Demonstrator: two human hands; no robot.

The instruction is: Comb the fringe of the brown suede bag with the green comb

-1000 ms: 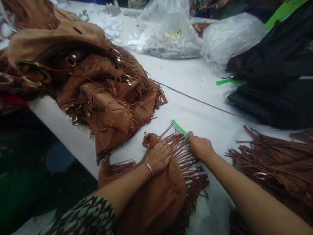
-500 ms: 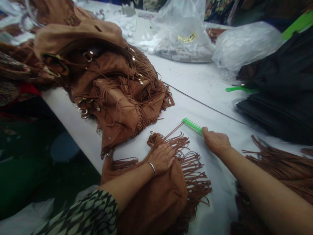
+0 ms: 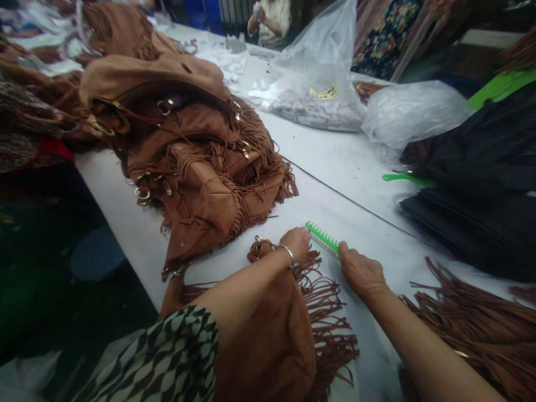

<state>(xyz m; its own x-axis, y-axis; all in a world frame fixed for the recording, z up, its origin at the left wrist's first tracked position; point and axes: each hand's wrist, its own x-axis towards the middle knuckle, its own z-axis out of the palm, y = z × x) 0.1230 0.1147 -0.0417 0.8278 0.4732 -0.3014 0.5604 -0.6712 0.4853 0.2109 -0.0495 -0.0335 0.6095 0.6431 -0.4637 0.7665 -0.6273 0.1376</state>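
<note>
My right hand (image 3: pixel 360 272) is closed around the end of a green comb (image 3: pixel 321 235), held above the white table with its teeth facing away from me. At the comb's far tip is my left hand (image 3: pixel 295 243), a bracelet on its wrist. Its fingers are curled together, and what they pinch is hidden. Beneath my left arm lies a brown suede bag (image 3: pixel 268 335), flat on the table. Its thin fringe (image 3: pixel 329 312) spreads out to the right in loose strands. Metal rings (image 3: pixel 258 239) show at the bag's top.
A heap of brown fringed bags (image 3: pixel 201 145) rises at the left. Clear plastic bags (image 3: pixel 318 100) stand at the back. Black folded material (image 3: pixel 473 223) is on the right beside a green handle (image 3: pixel 402 177). More brown fringe (image 3: pixel 469 318) lies at the right; people are across the table.
My left hand has lifted off the bag's face and moved away from me to the comb's tip. The comb sits slightly closer to the bag. The view has tilted up a little.
</note>
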